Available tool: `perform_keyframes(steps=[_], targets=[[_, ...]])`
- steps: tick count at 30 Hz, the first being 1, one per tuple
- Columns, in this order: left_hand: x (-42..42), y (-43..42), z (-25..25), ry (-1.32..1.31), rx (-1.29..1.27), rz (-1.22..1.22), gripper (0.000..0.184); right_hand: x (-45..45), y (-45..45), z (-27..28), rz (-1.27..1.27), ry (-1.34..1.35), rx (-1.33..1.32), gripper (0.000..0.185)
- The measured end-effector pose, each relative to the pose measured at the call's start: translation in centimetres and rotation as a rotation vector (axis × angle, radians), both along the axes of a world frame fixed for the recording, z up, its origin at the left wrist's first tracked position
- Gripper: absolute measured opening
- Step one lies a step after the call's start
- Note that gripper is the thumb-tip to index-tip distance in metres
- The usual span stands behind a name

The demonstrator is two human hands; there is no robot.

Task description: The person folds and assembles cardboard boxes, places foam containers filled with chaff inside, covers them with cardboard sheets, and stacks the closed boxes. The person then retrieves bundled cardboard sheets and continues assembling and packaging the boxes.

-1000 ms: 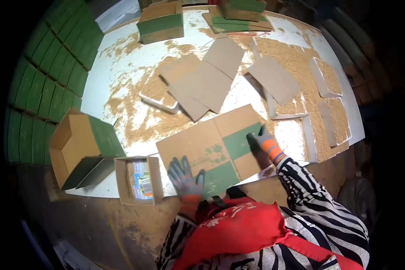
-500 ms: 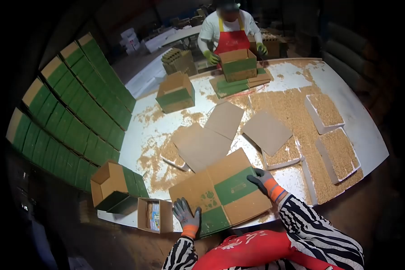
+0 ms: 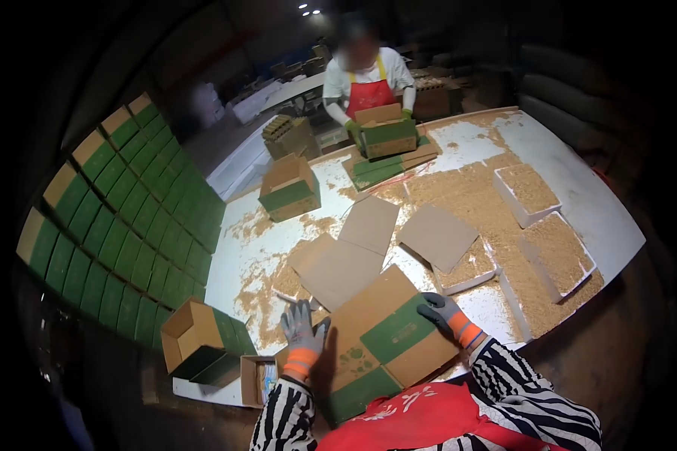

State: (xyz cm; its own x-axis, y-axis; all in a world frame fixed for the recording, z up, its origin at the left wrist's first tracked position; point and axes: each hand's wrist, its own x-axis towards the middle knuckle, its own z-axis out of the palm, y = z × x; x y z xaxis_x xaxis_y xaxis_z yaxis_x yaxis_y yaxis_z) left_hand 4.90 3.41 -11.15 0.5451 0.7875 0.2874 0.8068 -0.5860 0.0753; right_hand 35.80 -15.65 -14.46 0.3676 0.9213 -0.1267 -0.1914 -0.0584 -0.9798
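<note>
A flattened brown-and-green cardboard box (image 3: 391, 334) lies tilted in front of me at the table's near edge. My right hand (image 3: 445, 312), in a grey glove with an orange cuff, grips its right edge with thumb and fingers. Beside its left edge is my left hand (image 3: 302, 338), gloved the same way, fingers stretched out and holding nothing. Just beyond the box lie grey-brown cardboard sheets (image 3: 346, 263). A small open carton (image 3: 252, 379) with colourful packets inside is partly hidden behind my left forearm.
Stacked green boxes (image 3: 139, 218) form a wall at left, near an open box (image 3: 195, 338). White trays of sawdust-like grains (image 3: 526, 188) stand on the right. Across the table (image 3: 609, 218), a person in a red apron (image 3: 370, 94) handles a green carton (image 3: 390, 139); another box (image 3: 289, 188) stands nearby.
My left hand has lifted off the flattened box's left side and moved up and left. The right hand keeps its edge. The view has shifted; the co-worker's carton is slightly tilted.
</note>
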Motion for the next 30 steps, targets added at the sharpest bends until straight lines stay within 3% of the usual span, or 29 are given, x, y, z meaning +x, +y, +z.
perform_keyframes(steps=[1,2,3,4,5,6,7,8,10,11,13,15,17,18,19,20,22,24,28,29,30], targets=[[-0.4,-0.4,2.6,-0.048,0.037,-0.117,0.060,0.2,-0.1,1.5,0.050,0.048,0.045,0.041],[0.2,-1.5,8.6,0.029,-0.331,-0.135,0.047,0.8,-0.2,2.6,0.101,0.092,0.090,0.041],[-0.7,-2.6,12.1,-0.129,-0.657,-0.207,0.039,1.7,0.1,2.6,0.137,0.061,0.096,0.044],[-2.7,-1.0,11.1,-0.130,-0.855,-0.365,0.035,2.2,0.3,2.6,0.144,0.005,0.126,0.043],[-2.5,-2.8,14.8,-0.012,-1.048,-0.402,0.036,2.6,0.7,2.7,0.154,-0.050,0.155,0.041],[-2.9,-3.7,15.9,-0.095,-1.325,-0.424,0.036,2.9,1.1,2.4,0.166,-0.102,0.183,0.040],[-2.1,-4.9,17.1,-0.020,-1.441,-0.476,0.040,3.3,2.0,0.2,0.169,-0.060,0.200,0.042],[-2.1,-5.8,16.0,-0.026,-1.513,-0.470,0.049,3.1,2.4,-1.3,0.116,-0.226,0.200,0.029],[-3.5,-6.1,9.8,0.255,-1.072,-0.637,0.060,3.1,2.2,-4.6,0.082,-0.483,-0.016,0.027],[-4.3,-6.7,7.7,0.090,-1.174,-0.637,0.061,2.4,1.7,-5.4,-0.003,-0.416,0.076,0.029],[-5.2,-7.4,4.9,-0.194,-1.382,-0.614,0.062,1.2,0.9,-2.9,-0.082,-0.369,0.014,0.030],[-3.5,-7.7,6.4,-0.219,-1.525,-0.584,0.061,0.5,0.3,-2.2,-0.114,-0.310,-0.024,0.030],[-2.6,-8.0,7.2,-0.211,-1.603,-0.597,0.060,0.9,0.3,-2.0,-0.104,-0.495,-0.099,0.031],[-2.6,-7.9,7.2,-0.207,-1.622,-0.601,0.060,-0.5,-0.2,1.3,-0.145,-0.556,-0.117,0.050],[-2.7,-7.6,7.3,-0.203,-1.633,-0.603,0.060,-1.9,0.3,1.7,-0.329,-0.824,0.044,0.060],[-2.8,-7.4,7.3,-0.205,-1.639,-0.603,0.059,-3.7,0.0,5.9,-0.406,-0.937,0.133,0.071],[-2.9,-7.1,7.7,-0.213,-1.666,-0.600,0.059,-6.7,-0.4,12.1,-0.255,-1.277,0.211,0.071],[-2.9,-6.9,8.4,-0.217,-1.692,-0.599,0.059,-10.2,-0.2,13.2,0.103,-1.430,0.250,0.063],[-3.7,-5.7,9.7,-0.227,-1.537,-0.578,0.059,-10.0,-2.7,12.4,0.256,-1.412,0.328,0.061],[-4.1,-5.0,9.6,-0.187,-1.351,-0.548,0.050,-9.7,-3.6,12.3,0.277,-1.402,0.347,0.060],[-4.7,-4.4,9.8,-0.328,-1.309,-0.509,0.044,-9.7,-4.1,12.0,0.296,-1.412,0.354,0.059]])
